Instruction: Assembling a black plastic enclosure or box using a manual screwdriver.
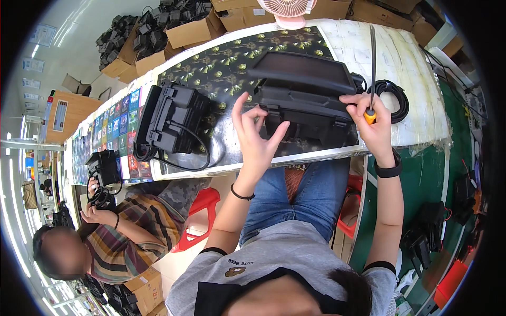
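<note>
A black plastic case (303,108) with latches on its near side lies in front of me. A flat dark panel (303,71) extends along its far side. My left hand (256,131) is at the case's left end by a latch, fingers and thumb spread, holding nothing. In my right hand (375,124) is a screwdriver (371,115) with a yellow handle, its long shaft pointing away from me. The right thumb and forefinger reach to the case's right end. Beyond that hand lies a coiled black cable (399,100).
A second black case (179,118) with a cable sits on the table at left. Beside it, a seated co-worker (132,237) holds a small black device (104,167). A pink fan (289,21) stands at the far edge, and cardboard boxes (195,31) of black parts lie beyond.
</note>
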A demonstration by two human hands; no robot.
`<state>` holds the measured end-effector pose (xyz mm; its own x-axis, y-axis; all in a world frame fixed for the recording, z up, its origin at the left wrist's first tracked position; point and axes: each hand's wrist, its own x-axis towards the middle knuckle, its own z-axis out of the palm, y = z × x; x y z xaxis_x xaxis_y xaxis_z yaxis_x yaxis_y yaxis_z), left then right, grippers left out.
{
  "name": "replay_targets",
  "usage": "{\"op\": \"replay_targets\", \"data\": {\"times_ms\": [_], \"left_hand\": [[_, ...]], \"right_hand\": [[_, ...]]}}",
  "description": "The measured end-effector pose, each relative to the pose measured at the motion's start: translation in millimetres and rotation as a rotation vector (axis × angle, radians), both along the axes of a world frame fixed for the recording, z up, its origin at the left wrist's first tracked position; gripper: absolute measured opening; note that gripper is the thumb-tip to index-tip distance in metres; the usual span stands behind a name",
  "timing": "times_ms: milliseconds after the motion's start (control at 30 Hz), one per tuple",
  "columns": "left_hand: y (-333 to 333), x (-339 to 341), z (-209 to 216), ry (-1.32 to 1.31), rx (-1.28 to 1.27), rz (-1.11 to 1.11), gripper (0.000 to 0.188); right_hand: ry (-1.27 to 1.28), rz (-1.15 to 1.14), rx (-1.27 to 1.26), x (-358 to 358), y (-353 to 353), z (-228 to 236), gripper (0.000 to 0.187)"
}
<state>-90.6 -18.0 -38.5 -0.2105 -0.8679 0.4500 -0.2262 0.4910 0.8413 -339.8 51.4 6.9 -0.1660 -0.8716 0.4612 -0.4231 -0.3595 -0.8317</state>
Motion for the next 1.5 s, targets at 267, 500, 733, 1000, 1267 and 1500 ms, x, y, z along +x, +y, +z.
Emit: {"op": "replay_targets", "data": {"times_ms": [267, 500, 733, 1000, 1267, 1500], "left_hand": [[-13, 0, -3, -0.023, 0.004, -0.177, 0.052], [0, -4, 11, 0.168, 0.026, -0.181, 0.055], [-20, 5, 12, 0.043, -0.109, -0.154, 0.049], [-39, 0, 45, -0.190, -0.357, 0.000, 0.014], [-67, -46, 82, -0.336, -0.623, -0.095, 0.016], [-81, -63, 68, -0.596, -0.584, -0.202, 0.043]], "right_hand": [[-0.051, -0.029, 0.029, -11, -2, 4, 0.026], [-0.002, -0.033, 0.003, -8, -3, 6, 0.025], [0.000, -0.018, -0.010, -9, -4, 4, 0.023], [-0.032, 0.020, 0.054, -9, -1, 3, 0.023], [-0.034, -0.024, -0.006, -10, -5, 0, 0.022], [0.179, -0.424, -0.104, -7, -13, 5, 0.019]]}}
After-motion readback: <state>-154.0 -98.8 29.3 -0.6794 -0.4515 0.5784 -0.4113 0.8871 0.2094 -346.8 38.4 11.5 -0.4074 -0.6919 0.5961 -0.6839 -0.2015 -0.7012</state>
